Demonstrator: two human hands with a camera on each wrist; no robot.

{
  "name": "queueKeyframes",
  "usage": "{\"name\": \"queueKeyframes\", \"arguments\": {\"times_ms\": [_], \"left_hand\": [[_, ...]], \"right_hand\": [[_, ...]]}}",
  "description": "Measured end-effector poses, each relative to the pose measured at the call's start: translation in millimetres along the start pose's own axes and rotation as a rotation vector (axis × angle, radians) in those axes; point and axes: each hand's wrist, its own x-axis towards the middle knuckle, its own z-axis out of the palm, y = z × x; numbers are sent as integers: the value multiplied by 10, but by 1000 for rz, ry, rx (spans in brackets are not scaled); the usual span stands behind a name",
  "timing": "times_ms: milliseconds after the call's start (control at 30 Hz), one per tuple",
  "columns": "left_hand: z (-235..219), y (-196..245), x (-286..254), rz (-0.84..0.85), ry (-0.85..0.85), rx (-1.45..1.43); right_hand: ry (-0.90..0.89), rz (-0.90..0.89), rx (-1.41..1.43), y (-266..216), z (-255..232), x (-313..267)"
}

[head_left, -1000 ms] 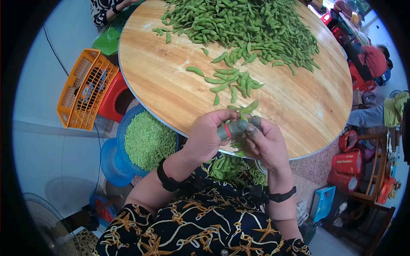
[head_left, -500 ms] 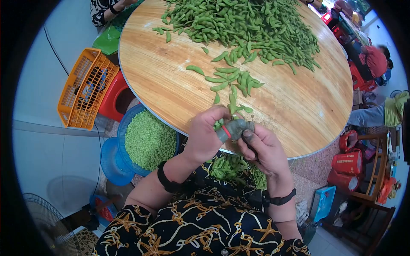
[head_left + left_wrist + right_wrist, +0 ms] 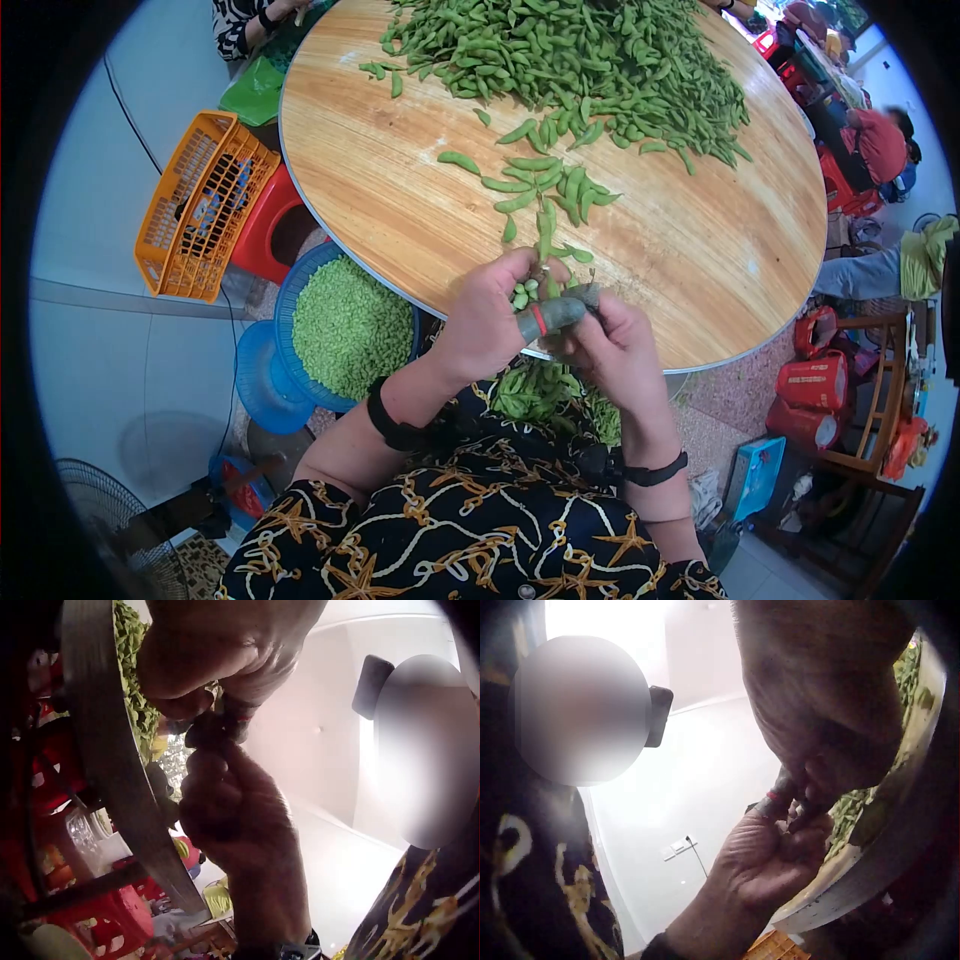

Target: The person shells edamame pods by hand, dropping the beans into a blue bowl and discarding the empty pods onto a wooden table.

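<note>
Left hand (image 3: 478, 328) curls around loose green beans (image 3: 521, 296) above the table's near edge (image 3: 440, 312), right hand (image 3: 628, 358) has bent fingers meeting the left, can't tell what they clamp; best cup the left palm and squeeze gently so nothing scatters.

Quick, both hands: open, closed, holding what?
Left hand: closed on pale green beans.
Right hand: fingers curled, close against the left; cannot tell whether they hold anything.
</note>
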Motion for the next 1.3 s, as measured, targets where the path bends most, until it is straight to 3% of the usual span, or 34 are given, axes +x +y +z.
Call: {"name": "queueKeyframes", "arguments": {"times_ms": [33,100,233,300,333,400,467,500,600,700,967,1033,1067,1100,1133,1167,1200,1300], "left_hand": [[-9,-23,2,-1,0,0],[-26,-84,17,-10,-42,-356],[-51,-28,26,-31,-69,-397],[-51,43,53,155,25,11],[-65,100,60,156,25,9],[-97,184,33,86,-64,275],[-43,139,22,111,-66,287],[-19,115,30,141,-67,295],[-52,65,52,286,-73,429],[-17,101,10,324,-67,551],[65,3,-12,316,-34,619],[14,19,-2,343,-24,619],[-63,61,14,130,-103,361],[-140,85,38,-81,-179,101],[-214,53,58,-81,-179,99],[-285,-1,75,-153,-85,-346],[-315,-31,82,-222,14,-791],[-278,-137,92,-175,1,-940]], "right_hand": [[-34,71,151,6,-43,13],[-97,143,358,20,-69,49],[-128,130,44,-24,-96,44],[269,-120,-165,-53,-65,72],[369,-234,-63,-121,-70,64],[428,-253,-151,-306,-45,21],[157,-170,-355,-310,-86,24],[184,-376,-414,-88,-77,92],[255,-329,-479,-49,-63,60],[290,-354,-509,-53,2,52],[294,-394,-654,-18,17,75],[243,-209,-325,-44,-37,69],[197,-66,-60,-26,-135,75],[59,-49,-21,-89,-284,48],[-80,-32,19,-171,-459,19],[-365,-7,34,-187,-644,5],[-365,-5,34,-188,-597,30],[108,-227,-694,-160,-266,163]]}}
